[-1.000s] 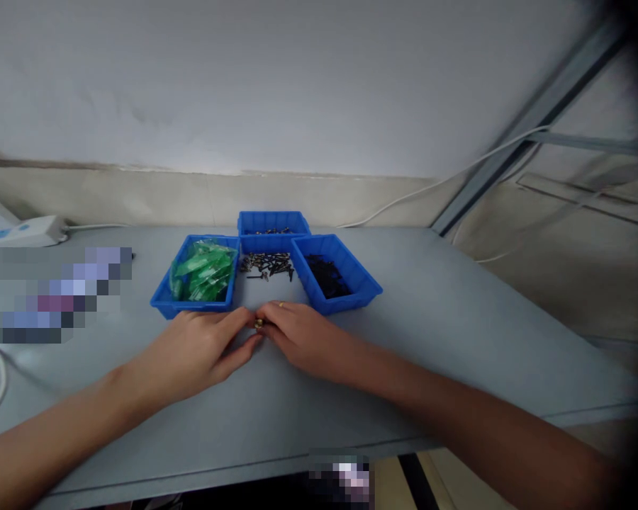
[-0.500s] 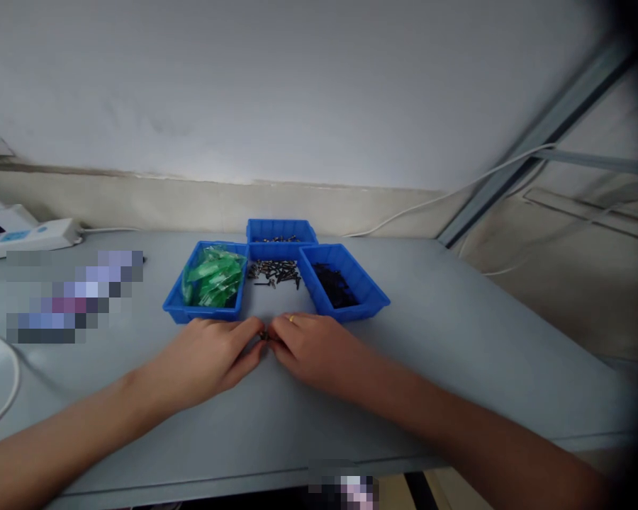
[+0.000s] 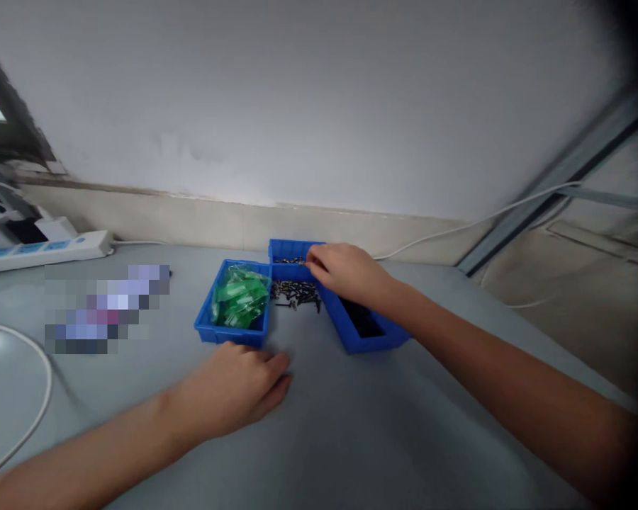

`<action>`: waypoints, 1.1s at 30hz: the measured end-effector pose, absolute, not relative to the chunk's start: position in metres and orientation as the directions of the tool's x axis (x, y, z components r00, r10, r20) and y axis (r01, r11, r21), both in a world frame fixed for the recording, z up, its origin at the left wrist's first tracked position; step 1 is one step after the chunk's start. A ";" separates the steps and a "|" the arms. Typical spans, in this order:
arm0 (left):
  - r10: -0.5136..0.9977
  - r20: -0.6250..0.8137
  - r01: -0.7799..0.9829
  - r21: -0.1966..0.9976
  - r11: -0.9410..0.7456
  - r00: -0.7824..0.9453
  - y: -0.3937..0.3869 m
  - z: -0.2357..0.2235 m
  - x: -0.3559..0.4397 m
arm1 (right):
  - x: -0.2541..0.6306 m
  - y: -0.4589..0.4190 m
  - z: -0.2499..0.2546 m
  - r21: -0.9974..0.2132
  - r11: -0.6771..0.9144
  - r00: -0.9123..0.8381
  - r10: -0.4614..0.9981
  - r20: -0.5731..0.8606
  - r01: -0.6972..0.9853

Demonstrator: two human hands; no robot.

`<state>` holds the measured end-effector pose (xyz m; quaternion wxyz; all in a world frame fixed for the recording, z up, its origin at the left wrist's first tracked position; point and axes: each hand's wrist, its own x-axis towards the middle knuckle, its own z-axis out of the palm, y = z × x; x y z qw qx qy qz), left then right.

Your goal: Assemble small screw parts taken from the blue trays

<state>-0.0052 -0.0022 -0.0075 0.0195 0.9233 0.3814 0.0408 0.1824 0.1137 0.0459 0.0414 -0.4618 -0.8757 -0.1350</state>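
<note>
My left hand rests low over the table in front of the left blue bin, its fingers closed; whatever is between them is hidden. That bin holds clear plastic packets with green contents. Over the right edge of the back blue bin, my right hand has its fingers pinched together, and I cannot make out anything in them. Small metal pieces lie in the back bin. Screw-like dark and brassy pieces are heaped between the bins. My right forearm partly covers the right blue bin with black pieces inside.
A white power strip stands at the back left of the grey table, near a blurred-out object. A white cable loops at the left. Behind the bins is the wall; a metal frame post slants at the right.
My hands have come apart from a small brassy piece between their fingertips. The right hand has moved up and away to the back bin; the left stays near the front. The view has shifted left.
</note>
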 end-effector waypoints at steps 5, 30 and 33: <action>0.669 0.073 0.668 0.050 -0.743 0.739 -0.002 -0.009 -0.006 | 0.161 0.148 0.036 0.250 0.517 -0.569 0.791 0.224 0.819; 0.659 0.014 0.658 0.039 -0.752 0.752 -0.001 -0.009 -0.009 | 0.154 0.105 0.014 0.280 0.680 -0.687 0.721 -0.092 0.677; 0.655 0.011 0.654 0.037 -0.756 0.756 -0.001 -0.009 -0.009 | 0.154 0.107 0.011 0.286 0.686 -0.698 0.712 -0.076 0.669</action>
